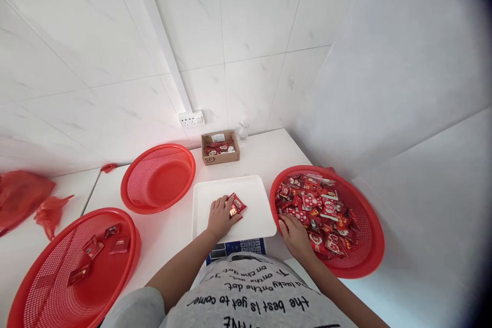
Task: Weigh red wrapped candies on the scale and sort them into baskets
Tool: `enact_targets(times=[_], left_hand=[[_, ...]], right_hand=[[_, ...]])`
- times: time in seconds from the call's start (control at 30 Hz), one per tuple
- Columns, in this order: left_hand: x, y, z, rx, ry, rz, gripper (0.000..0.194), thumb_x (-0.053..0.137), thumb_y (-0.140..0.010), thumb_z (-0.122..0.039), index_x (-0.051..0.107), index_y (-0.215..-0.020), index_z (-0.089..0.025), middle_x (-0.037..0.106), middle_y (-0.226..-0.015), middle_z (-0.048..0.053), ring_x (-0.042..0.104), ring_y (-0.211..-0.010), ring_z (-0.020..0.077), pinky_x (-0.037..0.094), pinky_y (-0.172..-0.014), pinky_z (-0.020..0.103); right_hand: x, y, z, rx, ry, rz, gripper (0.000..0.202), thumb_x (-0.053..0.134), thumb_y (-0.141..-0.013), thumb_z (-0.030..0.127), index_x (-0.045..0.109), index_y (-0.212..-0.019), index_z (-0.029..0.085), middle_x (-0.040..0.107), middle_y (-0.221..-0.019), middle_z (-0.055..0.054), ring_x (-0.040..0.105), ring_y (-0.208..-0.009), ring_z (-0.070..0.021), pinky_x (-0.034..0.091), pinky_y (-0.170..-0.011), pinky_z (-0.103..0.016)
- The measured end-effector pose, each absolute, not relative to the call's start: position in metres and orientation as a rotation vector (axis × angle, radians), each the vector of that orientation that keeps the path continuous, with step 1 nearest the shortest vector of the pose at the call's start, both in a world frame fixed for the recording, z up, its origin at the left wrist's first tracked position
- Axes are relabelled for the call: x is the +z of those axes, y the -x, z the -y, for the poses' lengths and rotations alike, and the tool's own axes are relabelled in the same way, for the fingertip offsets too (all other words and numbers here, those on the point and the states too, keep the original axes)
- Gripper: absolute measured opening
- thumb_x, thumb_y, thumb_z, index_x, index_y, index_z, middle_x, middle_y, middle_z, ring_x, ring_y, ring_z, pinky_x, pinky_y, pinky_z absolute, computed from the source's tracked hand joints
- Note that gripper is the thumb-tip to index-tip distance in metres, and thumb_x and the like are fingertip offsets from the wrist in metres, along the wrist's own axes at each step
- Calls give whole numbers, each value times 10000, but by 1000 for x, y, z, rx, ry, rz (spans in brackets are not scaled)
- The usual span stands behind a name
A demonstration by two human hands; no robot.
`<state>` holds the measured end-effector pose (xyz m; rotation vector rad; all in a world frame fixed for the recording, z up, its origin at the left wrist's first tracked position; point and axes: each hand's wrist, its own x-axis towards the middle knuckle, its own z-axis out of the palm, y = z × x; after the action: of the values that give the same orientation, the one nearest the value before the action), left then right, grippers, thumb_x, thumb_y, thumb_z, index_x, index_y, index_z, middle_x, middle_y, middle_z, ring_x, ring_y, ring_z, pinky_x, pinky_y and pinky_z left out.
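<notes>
A grey shirt [265, 294] sits nearest; beyond it the left hand [222, 219] lays close-set fingers over red packets [239, 204] on the white tray [255, 192], the packets peeking out rightward (pinched or merely covered, I cannot tell), while the right hand [295, 237], fingers bent at the packet-filled basket's [369, 230] left rim, grip unclear, is farther from them.

Looks like a packing and weighing corner; could belong to shop or workshop. Shows white marbled wall tiles [261, 15] across upper frame; cable trunking [157, 25] and power socket [191, 119] at upper centre-left; white tabletop [274, 151] at middle; scale with white pan [253, 197] and blue keypad [251, 247] at lower centre; red basket [369, 223] heaped with wrapped packets [311, 202] at right; second basket [165, 184] left of centre; third basket [96, 289] at lower left; cardboard box [222, 159] marked "SF" at centre; red plastic bags [23, 197] at far left.
</notes>
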<state>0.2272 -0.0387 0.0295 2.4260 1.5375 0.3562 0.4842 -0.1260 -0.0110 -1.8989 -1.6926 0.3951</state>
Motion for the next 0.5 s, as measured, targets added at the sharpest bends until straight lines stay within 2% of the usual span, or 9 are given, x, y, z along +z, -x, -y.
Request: enact_targets(times=[0.2,0.5], left_hand=[[30,-225,34,278,-2466,-1473,485,546,-782,-525,526,-1163,-227,539,-1111,103,502,-997,268,401,-847,418],[41,-215,29,301,-2183,-1581,394,485,-834,-474,480,-1155,-246,609,-1038,61,573,-952,222,448,-719,307]], right_hand=[[-11,-485,126,419,1906,1692,395,332,-892,390,640,-1017,175,646,-1072,-108,552,-1037,-242,415,-939,-427],[-11,-484,127,387,1909,1676,400,327,-893,404,637,-1017,185,646,-1059,-109,554,-1025,-243,416,-935,-430]])
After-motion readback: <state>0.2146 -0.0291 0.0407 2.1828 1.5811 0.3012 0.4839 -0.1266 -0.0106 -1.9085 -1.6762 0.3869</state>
